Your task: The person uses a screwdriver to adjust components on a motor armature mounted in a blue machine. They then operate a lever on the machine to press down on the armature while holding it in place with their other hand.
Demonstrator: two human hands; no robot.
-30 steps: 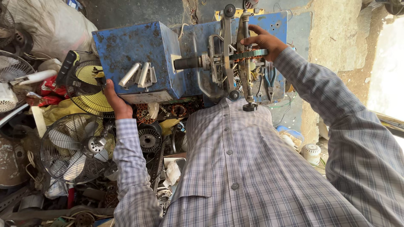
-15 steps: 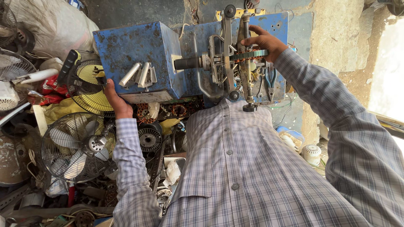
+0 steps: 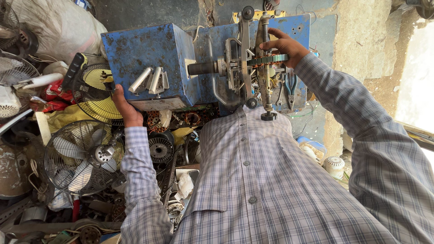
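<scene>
1. The right hand (image 3: 285,46) rests on a ring-shaped metal core (image 3: 270,58) clamped in the upright frame (image 3: 253,58) of a blue machine (image 3: 153,58). The fingers (image 3: 271,44) are curled over the core's top edge, gripping it; the core lies directly under the fingertips and runs crosswise beneath the palm.
2. The left hand (image 3: 125,107) presses against the machine's near left corner. Its fingers are tucked behind the housing (hidden from the camera), so whether they clasp the edge cannot be told.
3. A horizontal shaft (image 3: 203,68) runs from the housing to the frame, ending just left of the right-hand fingers.
4. Two grey levers (image 3: 151,80) sit on the housing face, just right of and above the left hand.
5. Below the left wrist stands a caged fan (image 3: 81,158); a yellow fan (image 3: 97,90) lies just left of the left hand.
6. Scrap motor parts (image 3: 160,149) lie between the left forearm and the person's checked shirt (image 3: 271,180).
</scene>
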